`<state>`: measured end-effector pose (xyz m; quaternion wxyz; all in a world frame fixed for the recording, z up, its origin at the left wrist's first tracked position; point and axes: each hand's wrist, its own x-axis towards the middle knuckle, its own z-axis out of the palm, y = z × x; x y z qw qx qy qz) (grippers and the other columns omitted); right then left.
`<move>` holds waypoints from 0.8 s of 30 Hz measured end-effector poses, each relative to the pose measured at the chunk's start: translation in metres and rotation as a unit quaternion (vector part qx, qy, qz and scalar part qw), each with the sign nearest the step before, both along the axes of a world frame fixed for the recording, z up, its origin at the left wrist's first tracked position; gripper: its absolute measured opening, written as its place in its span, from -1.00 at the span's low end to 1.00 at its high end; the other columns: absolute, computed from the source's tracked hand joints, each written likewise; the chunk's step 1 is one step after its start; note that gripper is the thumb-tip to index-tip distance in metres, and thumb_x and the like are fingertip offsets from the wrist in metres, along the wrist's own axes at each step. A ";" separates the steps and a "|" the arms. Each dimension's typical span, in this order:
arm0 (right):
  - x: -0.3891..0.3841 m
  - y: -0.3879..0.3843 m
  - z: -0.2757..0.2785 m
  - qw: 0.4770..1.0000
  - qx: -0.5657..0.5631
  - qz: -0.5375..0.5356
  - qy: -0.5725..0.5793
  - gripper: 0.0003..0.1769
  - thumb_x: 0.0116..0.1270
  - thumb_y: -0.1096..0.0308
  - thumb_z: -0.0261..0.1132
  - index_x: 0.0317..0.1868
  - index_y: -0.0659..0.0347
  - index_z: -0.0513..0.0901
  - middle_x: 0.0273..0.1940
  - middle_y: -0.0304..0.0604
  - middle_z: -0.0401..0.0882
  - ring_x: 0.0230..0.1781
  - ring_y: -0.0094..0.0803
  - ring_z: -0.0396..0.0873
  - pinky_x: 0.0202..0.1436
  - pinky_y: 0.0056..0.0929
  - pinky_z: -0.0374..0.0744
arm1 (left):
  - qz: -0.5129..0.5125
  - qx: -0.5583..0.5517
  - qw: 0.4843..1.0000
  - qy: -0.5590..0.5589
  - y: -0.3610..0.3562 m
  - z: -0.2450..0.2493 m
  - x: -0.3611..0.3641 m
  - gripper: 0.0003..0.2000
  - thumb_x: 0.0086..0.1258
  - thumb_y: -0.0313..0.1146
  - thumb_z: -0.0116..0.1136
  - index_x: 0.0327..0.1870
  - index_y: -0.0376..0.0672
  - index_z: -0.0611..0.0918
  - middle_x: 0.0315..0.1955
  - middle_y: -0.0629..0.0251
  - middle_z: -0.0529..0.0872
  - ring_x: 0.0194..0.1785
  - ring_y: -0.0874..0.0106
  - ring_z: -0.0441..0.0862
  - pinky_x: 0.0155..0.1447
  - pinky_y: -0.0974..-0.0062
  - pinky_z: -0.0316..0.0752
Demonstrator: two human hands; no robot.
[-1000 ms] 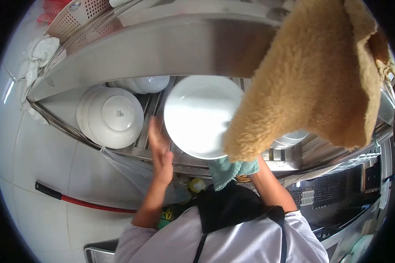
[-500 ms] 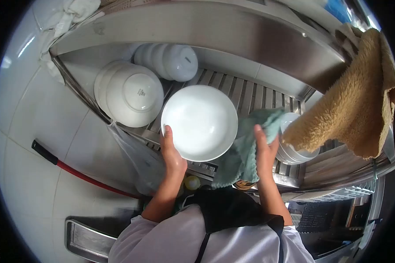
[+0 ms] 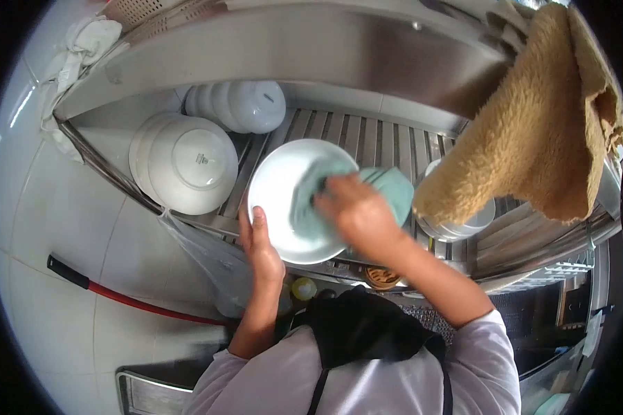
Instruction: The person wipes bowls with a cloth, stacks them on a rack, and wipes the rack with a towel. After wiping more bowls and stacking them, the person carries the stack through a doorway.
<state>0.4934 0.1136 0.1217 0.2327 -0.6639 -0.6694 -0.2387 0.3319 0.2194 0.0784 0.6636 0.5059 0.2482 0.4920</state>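
Observation:
A white bowl [image 3: 273, 194] is tilted toward me over the slatted shelf. My left hand [image 3: 262, 247] is closed on its lower left rim, the thumb over the edge and the fingers behind. Inside the bowl a green cloth [image 3: 391, 192] is pressed against the surface by my right hand [image 3: 360, 213], which is blurred by motion. Part of the cloth hangs past the bowl's right rim. To the left sit upside-down white bowls [image 3: 197, 162], nested together. Several smaller white bowls [image 3: 256, 107] lie on their side behind them.
A tan fleecy towel [image 3: 512, 131] hangs at the right, partly covering stacked white bowls [image 3: 464, 225] on the slatted metal shelf [image 3: 374, 142]. A steel beam [image 3: 291, 48] crosses above. A red-and-black handle [image 3: 131, 296] leans at lower left, near a metal tray [image 3: 152, 394].
My right hand has moved left with the green cloth, from beside the bowl to inside it. My left hand keeps its hold on the bowl. The camera view has shifted slightly.

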 end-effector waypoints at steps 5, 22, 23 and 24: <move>-0.019 0.027 0.030 0.978 0.118 0.019 0.173 -0.45 -0.12 0.60 0.35 0.02 0.32 0.60 -0.01 0.13 0.60 -0.12 0.12 0.64 -0.11 -0.09 0.66 | -0.051 0.040 0.997 -0.033 -0.016 0.002 0.013 -0.45 0.65 -0.07 -0.07 0.47 -0.30 0.33 0.34 0.08 0.44 0.39 0.28 0.39 0.48 0.30 0.20; 0.014 -0.068 0.049 0.990 0.046 0.057 0.125 -0.45 -0.24 0.46 0.48 -0.07 0.10 0.76 -0.27 -0.07 0.65 -0.31 -0.10 0.59 -0.26 -0.25 0.58 | -0.004 0.182 0.982 0.057 0.008 0.037 -0.006 -0.48 0.61 -0.18 0.00 0.43 -0.38 0.39 0.34 -0.02 0.51 0.38 0.20 0.48 0.46 0.27 0.31; 0.017 -0.071 0.051 0.984 0.096 0.010 0.152 -0.47 -0.25 0.45 0.48 -0.10 0.08 0.76 -0.33 -0.09 0.65 -0.37 -0.11 0.58 -0.31 -0.22 0.57 | -0.006 0.221 0.972 0.078 0.006 0.037 -0.004 -0.49 0.61 -0.20 0.01 0.43 -0.38 0.40 0.35 -0.02 0.51 0.38 0.19 0.48 0.47 0.26 0.30; 0.013 -0.069 0.058 0.986 0.098 0.010 0.134 -0.45 -0.25 0.43 0.49 -0.08 0.07 0.74 -0.31 -0.11 0.63 -0.33 -0.11 0.57 -0.27 -0.18 0.55 | -0.010 0.278 0.956 0.096 0.003 0.043 -0.003 -0.49 0.59 -0.23 0.03 0.43 -0.37 0.40 0.35 -0.03 0.51 0.39 0.14 0.48 0.46 0.25 0.32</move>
